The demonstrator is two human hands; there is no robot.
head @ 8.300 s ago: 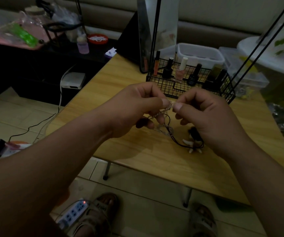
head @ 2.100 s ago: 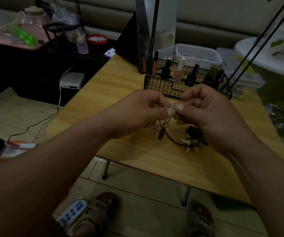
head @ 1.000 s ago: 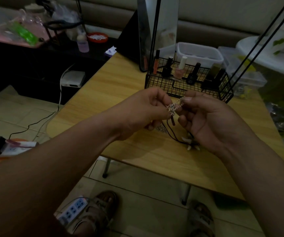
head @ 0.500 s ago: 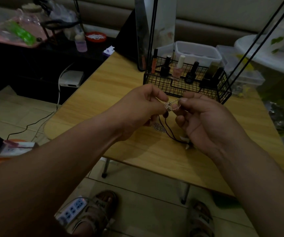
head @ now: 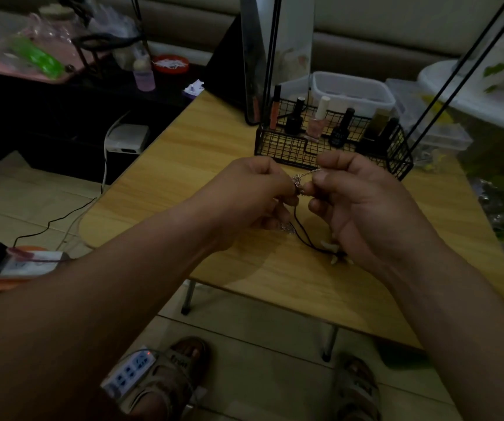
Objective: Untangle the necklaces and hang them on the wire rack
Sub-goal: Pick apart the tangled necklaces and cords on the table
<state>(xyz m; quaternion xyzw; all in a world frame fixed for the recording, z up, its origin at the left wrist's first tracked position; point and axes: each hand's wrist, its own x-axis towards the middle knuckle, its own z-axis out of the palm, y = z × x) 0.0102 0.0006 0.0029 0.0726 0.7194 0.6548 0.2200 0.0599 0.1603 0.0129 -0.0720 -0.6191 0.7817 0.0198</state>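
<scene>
Left hand (head: 253, 196), right hand (head: 363, 208), one pinched silver chain (head: 305, 174), one black cord (head: 302, 235)

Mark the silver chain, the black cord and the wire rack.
silver chain (head: 306, 174): head view, exposed taut stretch.
black cord (head: 300, 235): head view, lower hanging loop.
wire rack (head: 287, 147): head view, front mesh wall of its basket.

Chain knot (head: 297, 180) too small to read, cord pendant (head: 326, 245) half behind right hand (head: 363, 208)

Single head-worn wide-angle view, facing forward and down.
Set close above the light wooden desk (head: 165, 177), near edge mid-frame; reaches the black wire-grid rack (head: 287, 145) at the far side, and pale tiled floor (head: 244, 375) directly below.
</scene>
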